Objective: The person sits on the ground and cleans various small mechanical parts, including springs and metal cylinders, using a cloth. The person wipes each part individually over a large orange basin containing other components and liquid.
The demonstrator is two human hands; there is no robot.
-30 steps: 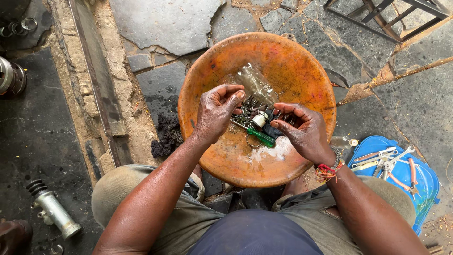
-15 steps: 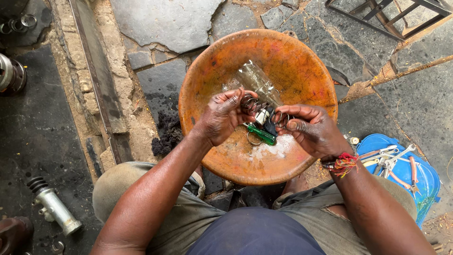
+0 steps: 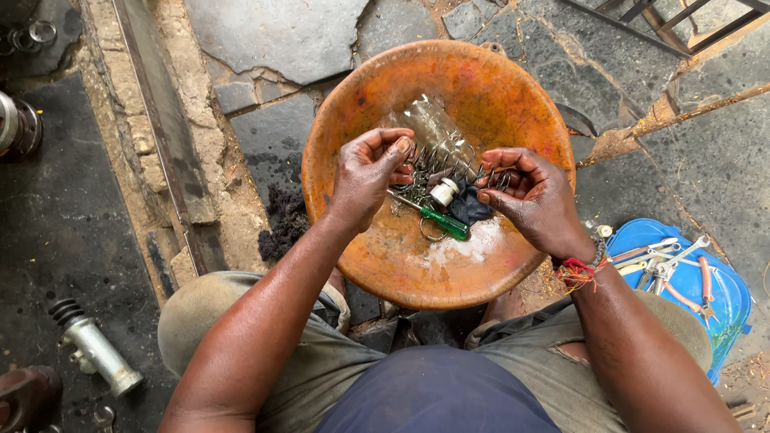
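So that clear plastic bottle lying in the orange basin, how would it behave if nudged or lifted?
The clear plastic bottle lies on its side on the sloped wall of the orange basin, so a nudge would probably roll or slide it downward. It looks thin-walled and empty, likely light and easily dented. The basin looks wet near the bottom, so the bottle may be slippery.

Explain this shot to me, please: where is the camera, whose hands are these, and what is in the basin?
The camera sits on the person's head and looks down, so both arms are their own. The left hand and right hand stretch a metal spring between them over an orange basin on a stone floor. In the basin lie a green-handled screwdriver, a clear bottle, a dark rag and small parts. A blue tray of tools sits to the right, a metal cylinder to the left.
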